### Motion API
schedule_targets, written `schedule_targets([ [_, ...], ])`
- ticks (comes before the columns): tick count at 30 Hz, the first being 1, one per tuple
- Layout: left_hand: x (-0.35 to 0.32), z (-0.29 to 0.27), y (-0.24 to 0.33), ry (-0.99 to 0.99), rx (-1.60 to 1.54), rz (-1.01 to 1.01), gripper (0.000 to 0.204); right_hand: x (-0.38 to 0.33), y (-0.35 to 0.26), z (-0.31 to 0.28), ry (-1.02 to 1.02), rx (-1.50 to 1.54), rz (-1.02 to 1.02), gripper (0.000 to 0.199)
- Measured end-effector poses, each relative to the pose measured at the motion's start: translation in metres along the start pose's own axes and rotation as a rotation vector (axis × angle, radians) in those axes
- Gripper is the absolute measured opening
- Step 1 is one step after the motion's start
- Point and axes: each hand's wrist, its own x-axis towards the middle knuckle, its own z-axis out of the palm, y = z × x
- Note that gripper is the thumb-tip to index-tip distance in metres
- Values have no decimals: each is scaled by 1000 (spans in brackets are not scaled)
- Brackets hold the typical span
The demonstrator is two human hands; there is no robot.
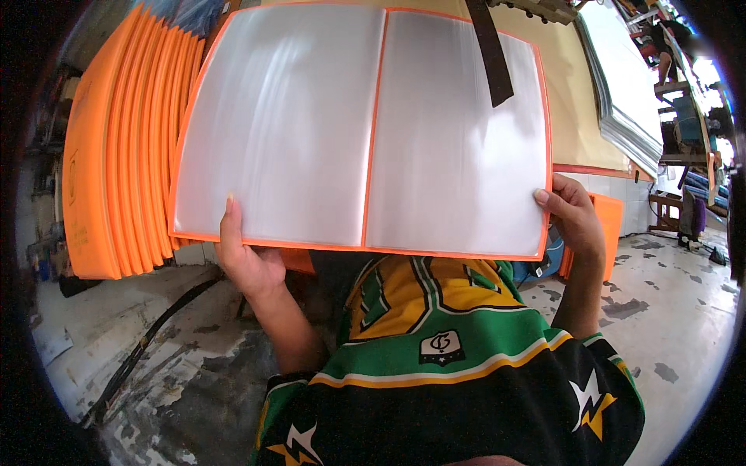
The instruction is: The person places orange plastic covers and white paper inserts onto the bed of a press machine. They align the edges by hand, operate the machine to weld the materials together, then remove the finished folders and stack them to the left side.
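"Orange-edged folder [334,140] spread open in front of the shirt [466,349], then. How secure is it?"

"Only at the sides, I'd judge. The left hand [252,260] pinches the lower left border, thumb in front; the right hand [575,213] is closed on the right edge near its lower corner."

"So what could go wrong?"

"If either pinch loosens, that half could sag or fold at the spine. The dark strap [492,58] overhanging the right half might snag the upper edge if the folder is lifted (whether it touches, I can't tell). A swing leftward could jostle the row of orange folders [124,155] just beside it."

"And what can't you make out?"

"Most of the fingers, behind the cover. Glare washes over the clear pages [264,124], so faint creases would be lost. Nor can I tell whether the far part rests on the yellowish surface [579,109]."
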Motion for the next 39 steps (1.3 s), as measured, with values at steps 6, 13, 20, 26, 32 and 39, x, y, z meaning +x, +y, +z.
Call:
schedule_targets([
  [6, -2, -3, 0, 7, -12, 53, 36, -5, -1, 5, -4, -12, -3, 39],
  [13, -9, -2, 13, 79, 66, 173, 37, -6, -2, 15, -36, -8, 24, 34],
  [20, -17, -11, 68, 133, 253, 454, 38, 9, 4, 59, -291, -45, -2, 30],
  [26, -18, -14, 91, 20, 362, 760, 36, 21, -2, 129, -510, 4, 7, 34],
  [32, -38, -18, 110, -466, 1151, 815, 45, 30, -11, 148, -594, 75, -66, 35],
  [39, -47, 36, 123, -1098, 1168, 463, 90, 24, -19, 133, -940, 298, -56, 60],
])
